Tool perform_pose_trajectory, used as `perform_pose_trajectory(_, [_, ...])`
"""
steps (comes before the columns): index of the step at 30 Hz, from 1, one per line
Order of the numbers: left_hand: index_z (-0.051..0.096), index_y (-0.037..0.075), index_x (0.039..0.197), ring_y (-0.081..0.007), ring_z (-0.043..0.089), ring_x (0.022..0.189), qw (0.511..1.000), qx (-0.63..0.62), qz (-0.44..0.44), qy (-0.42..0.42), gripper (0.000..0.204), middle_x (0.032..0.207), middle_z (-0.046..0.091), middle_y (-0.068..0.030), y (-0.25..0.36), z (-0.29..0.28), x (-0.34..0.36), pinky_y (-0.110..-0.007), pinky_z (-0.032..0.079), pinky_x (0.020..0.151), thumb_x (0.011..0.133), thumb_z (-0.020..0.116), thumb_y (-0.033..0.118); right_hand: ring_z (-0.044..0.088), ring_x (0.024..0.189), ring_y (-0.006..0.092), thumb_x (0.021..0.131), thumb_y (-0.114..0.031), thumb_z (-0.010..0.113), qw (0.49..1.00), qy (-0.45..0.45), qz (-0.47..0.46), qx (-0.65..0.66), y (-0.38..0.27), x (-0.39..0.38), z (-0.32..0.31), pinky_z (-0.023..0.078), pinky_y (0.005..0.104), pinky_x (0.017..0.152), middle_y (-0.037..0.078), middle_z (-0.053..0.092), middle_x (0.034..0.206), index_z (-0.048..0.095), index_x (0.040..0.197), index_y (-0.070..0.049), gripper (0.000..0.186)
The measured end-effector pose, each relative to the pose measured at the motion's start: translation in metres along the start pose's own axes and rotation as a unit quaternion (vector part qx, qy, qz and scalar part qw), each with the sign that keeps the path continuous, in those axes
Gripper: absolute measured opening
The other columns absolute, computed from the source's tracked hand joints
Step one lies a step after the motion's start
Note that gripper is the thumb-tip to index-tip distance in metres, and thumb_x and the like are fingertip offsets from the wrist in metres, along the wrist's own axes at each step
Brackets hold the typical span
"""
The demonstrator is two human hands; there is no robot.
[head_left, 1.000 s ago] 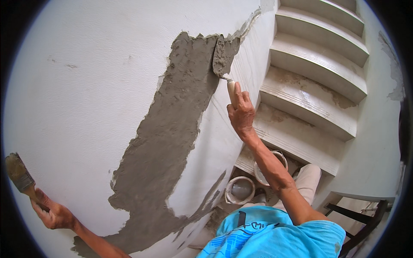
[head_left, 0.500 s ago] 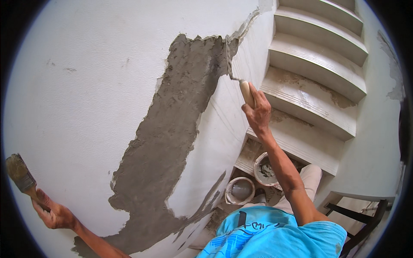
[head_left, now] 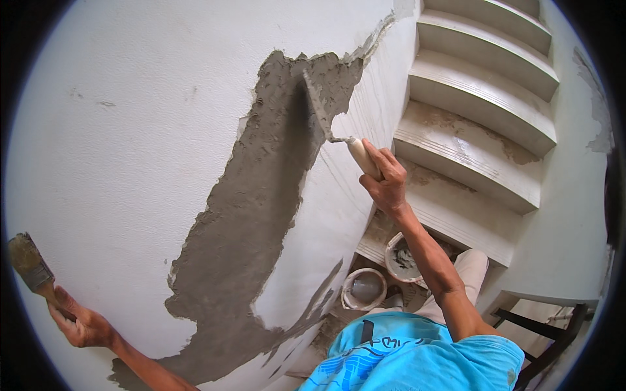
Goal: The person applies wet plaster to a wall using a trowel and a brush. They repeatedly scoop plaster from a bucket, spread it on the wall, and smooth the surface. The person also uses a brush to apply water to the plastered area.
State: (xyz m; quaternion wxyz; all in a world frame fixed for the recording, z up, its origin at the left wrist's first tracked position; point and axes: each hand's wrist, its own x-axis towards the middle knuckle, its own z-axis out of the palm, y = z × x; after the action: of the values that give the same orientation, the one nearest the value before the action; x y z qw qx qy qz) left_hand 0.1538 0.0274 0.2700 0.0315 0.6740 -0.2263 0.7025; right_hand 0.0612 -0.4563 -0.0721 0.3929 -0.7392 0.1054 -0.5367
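- Head view: the right hand (head_left: 389, 182) has its grip clamped on a pale-handled, grey-smeared metal trowel (head_left: 318, 111), blade tilted at the upper part of a rough grey mortar patch (head_left: 238, 195) on a white textured wall (head_left: 143, 150).
- Far left, the left hand (head_left: 86, 326) has its grip wrapped around a flat, brown-bristled brush (head_left: 29, 262).
- Lower down, two round whitish buckets (head_left: 344, 291) stand near pale stairs (head_left: 469, 140).

Stained pale stairs (head_left: 473, 140) fill the upper right, a dark frame (head_left: 529, 324) below.

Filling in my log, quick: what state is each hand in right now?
Left hand: closed, holding a brush.
Right hand: closed, holding a trowel.
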Motion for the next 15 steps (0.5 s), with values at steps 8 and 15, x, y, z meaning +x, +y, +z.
perform_pose_trajectory(8, [0.071,-0.002,0.112,-0.0132,0.069,0.078,0.999,0.000,0.038,0.014,0.032,0.108,0.074,-0.0110,-0.015,0.003,-0.001,-0.026,0.054,0.065,0.098,0.065,0.026,0.060,0.075,0.0242,0.063,0.004,0.066,0.995,0.065,0.026,-0.075,0.014,0.033,0.005,0.052,0.0355,0.071,0.012,0.060,0.089,0.059,0.136,-0.007,0.074])
perform_pose_trajectory(15, [0.070,-0.002,0.113,-0.0159,0.070,0.083,0.999,0.006,0.041,0.011,0.030,0.110,0.073,-0.0124,-0.009,0.000,-0.001,-0.028,0.056,0.069,0.097,0.065,0.023,0.061,0.074,0.0243,0.063,0.006,0.067,0.996,0.008,-0.037,-0.076,-0.007,0.009,0.005,0.052,0.0362,0.070,0.012,0.060,0.089,0.059,0.136,-0.009,0.075])
